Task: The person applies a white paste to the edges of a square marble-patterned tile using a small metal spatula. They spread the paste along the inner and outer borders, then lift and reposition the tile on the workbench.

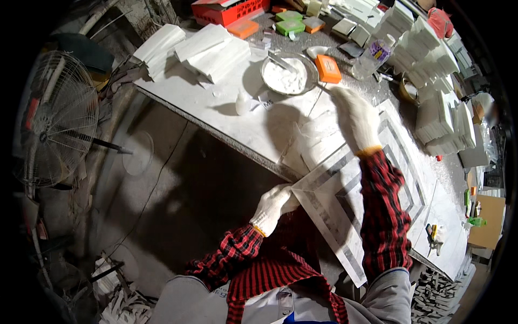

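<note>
Both my hands wear white knit gloves with yellow cuffs. My left hand (275,208) is closed at the near left corner of a square stone tile panel (318,205) inlaid with grey and white bands, which juts past the table edge. My right hand (357,120) reaches over the panel's far side, its fingers closed at the short handle of a metal pan (263,75). White paste (286,78) fills the pan, and a flat blade (283,63) rests in it. Crumpled clear plastic film (321,135) lies between the pan and the panel.
A small white bottle (243,103) stands near the table edge (210,127). Beyond are stacked white tiles (210,51), an orange box (328,68), a clear bottle (372,56) and a red crate (229,12). More tile stacks (434,116) line the right. A fan (59,119) stands left.
</note>
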{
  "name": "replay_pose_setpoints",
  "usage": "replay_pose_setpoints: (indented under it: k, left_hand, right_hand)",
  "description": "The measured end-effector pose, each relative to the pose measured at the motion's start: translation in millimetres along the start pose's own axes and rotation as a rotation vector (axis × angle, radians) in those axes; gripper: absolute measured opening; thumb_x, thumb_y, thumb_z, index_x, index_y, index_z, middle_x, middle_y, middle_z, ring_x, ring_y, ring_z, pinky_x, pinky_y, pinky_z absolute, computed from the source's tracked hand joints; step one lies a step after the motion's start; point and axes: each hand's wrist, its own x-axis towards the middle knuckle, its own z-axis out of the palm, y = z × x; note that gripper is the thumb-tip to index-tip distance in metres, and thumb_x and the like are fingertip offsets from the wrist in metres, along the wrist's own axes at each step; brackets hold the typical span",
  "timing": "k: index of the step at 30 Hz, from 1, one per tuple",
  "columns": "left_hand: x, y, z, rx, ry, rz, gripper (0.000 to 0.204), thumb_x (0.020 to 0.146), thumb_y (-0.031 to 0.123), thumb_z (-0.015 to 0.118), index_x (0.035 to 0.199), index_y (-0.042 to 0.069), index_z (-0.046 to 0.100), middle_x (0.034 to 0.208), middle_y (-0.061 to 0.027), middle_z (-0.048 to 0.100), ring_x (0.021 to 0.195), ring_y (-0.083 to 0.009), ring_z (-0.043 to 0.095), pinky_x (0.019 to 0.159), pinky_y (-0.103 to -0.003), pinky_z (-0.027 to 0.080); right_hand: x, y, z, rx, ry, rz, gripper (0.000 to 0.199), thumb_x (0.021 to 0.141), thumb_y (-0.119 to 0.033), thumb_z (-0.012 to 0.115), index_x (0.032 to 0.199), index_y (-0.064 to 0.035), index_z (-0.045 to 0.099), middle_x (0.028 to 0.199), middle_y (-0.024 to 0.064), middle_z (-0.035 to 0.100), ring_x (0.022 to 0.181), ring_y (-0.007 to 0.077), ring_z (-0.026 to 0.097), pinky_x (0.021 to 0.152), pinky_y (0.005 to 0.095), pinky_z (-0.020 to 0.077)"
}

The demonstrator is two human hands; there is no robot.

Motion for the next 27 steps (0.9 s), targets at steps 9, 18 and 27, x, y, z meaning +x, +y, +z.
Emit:
replay_pose_setpoints:
  k: [9, 18, 27]
  left_hand:
    - [-15.0, 11.8, -6.1, -0.042, -0.003, -0.146, 0.044, 0.101, 0.023, 0.049, 0.137, -0.003, 0.045, 0.124, -0.0180, 0.060, 0.109, -0.0280, 0.062, 0.097, -0.042, 0.048]
    - [-13.2, -0.2, -2.5, -0.085, -0.117, -0.054, 0.039, 0.100, 0.019, 0.047, 0.131, -0.003, 0.052, 0.120, -0.0158, 0.063, 0.110, -0.0233, 0.062, 0.097, -0.036, 0.049]
    - [-0.1, -12.2, 6.7, -0.267, -0.282, -0.065, 0.045, 0.098, 0.012, 0.047, 0.141, 0.001, 0.041, 0.136, -0.0167, 0.053, 0.122, -0.0325, 0.056, 0.105, -0.048, 0.045]
  right_hand:
    - [49.4, -11.0, 68.7, -0.540, -0.283, -0.159, 0.010, 0.085, -0.018, 0.057, 0.083, -0.0139, 0.067, 0.082, 0.0082, 0.064, 0.071, 0.0258, 0.068, 0.051, 0.0431, 0.0489]
    - [-65.0, -7.6, -60.2, 0.130, -0.194, 0.067, 0.036, 0.089, -0.009, 0.064, 0.124, -0.0061, 0.056, 0.111, 0.0184, 0.058, 0.098, 0.0349, 0.060, 0.081, 0.0426, 0.0518]
    - [-302.9, -127.5, -171.3, -0.213, -0.325, 0.669, 0.086, 0.051, -0.024, 0.090, 0.130, -0.0155, 0.057, 0.138, 0.0163, 0.051, 0.127, 0.0428, 0.046, 0.102, 0.0510, 0.0424]
